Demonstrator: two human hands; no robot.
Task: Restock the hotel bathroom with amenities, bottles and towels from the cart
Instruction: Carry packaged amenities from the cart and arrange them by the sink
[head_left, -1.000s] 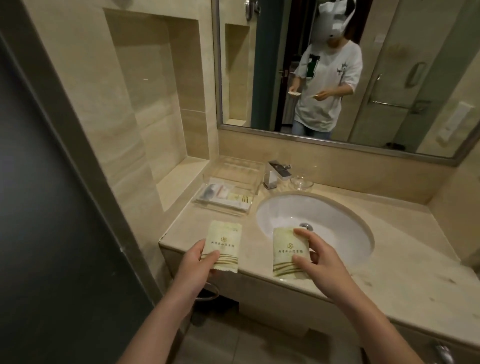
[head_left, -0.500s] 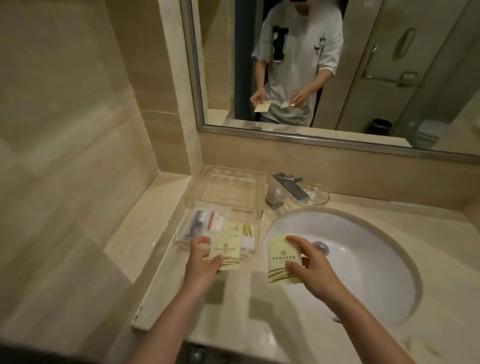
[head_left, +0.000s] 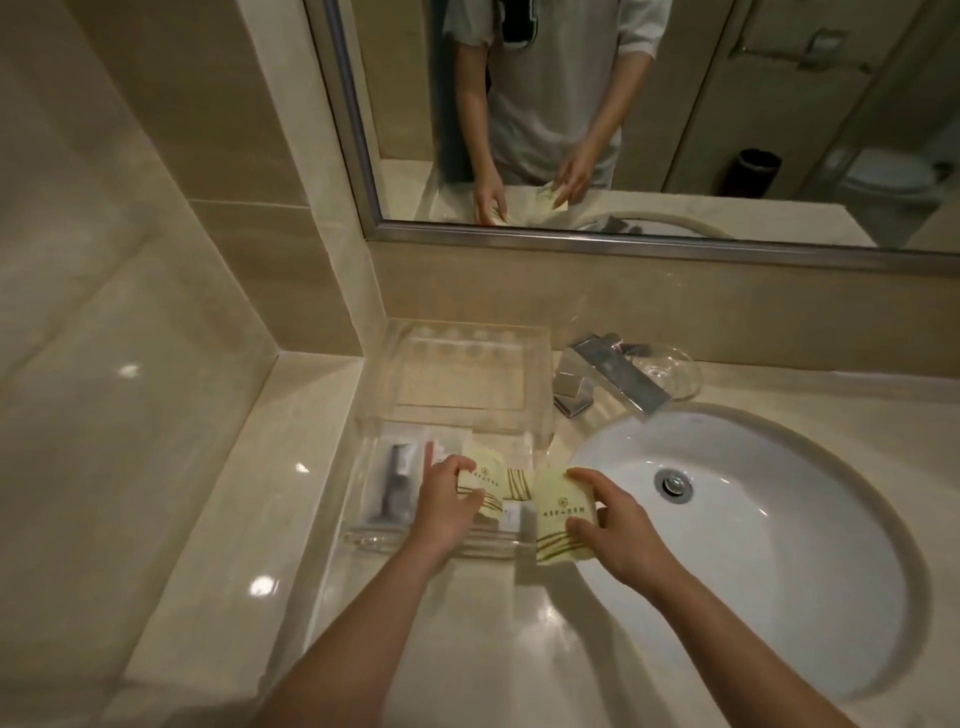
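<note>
1. Left hand (head_left: 448, 498): fingers and thumb are curled onto the left packet (head_left: 483, 479), a pale yellow amenity sachet with a printed emblem and brown stripes. The packet is held low over the front tray (head_left: 363, 535), a clear acrylic tray on the bench (head_left: 493, 649). Whether the packet touches the tray contents cannot be determined.

2. Right hand (head_left: 621, 525): thumb and fingers pinch the right packet (head_left: 560, 514), a sachet of the same type. This packet sits at the right end of the front tray and overlaps the rim of the sink basin (head_left: 779, 571).

3. Front tray contents: a dark toiletry item in clear wrap (head_left: 397, 483) at the left end, a narrow red item (head_left: 429, 453) beside it, and a striped packet lying flat (head_left: 517, 479) just right of the left packet.

4. Rear tray (head_left: 467, 387): a second clear acrylic tray, directly behind the front tray and against the wall.

5. Fixtures: a square chrome faucet (head_left: 608, 379) stands behind the basin, with a clear glass dish (head_left: 672, 370) just to its right. The drain (head_left: 675, 483) is at the basin's centre.

6. Mirror (head_left: 649, 130): reflects the person's torso, both hands with the packets, a dark waste bin (head_left: 753, 171) and a toilet.
</note>
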